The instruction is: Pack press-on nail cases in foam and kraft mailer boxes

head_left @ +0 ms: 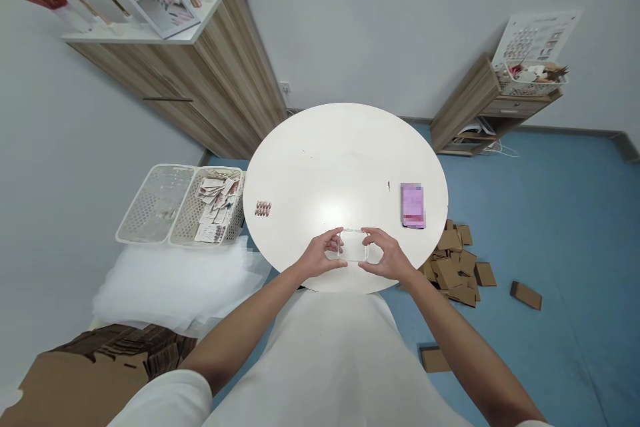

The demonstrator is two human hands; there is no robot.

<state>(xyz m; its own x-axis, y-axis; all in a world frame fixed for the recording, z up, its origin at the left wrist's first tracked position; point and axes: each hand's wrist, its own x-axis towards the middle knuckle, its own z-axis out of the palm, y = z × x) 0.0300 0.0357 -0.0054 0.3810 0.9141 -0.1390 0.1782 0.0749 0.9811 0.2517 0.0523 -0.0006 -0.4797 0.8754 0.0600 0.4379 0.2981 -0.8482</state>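
Between my hands, over the near edge of the round white table (345, 140), is a small clear plastic case (353, 248). My left hand (320, 255) grips its left end between thumb and fingers. Its right end is pinched the same way by my right hand (387, 257). The case looks see-through, and I cannot make out anything inside. To the left on the table lies a small set of brownish, glossy nail-shaped pieces (263, 208) in two rows. A flat purple rectangle (413, 204), blurred into blocks, lies on the right.
Left of the table, a white plastic basket (181, 213) holds printed cards (218, 195). White foam-like sheets (170, 287) and a carton of folded brown boxes (100, 373) are below it. Brown cardboard boxes (455, 267) lie on the blue floor at right. Wooden cabinets (240, 73) stand behind.
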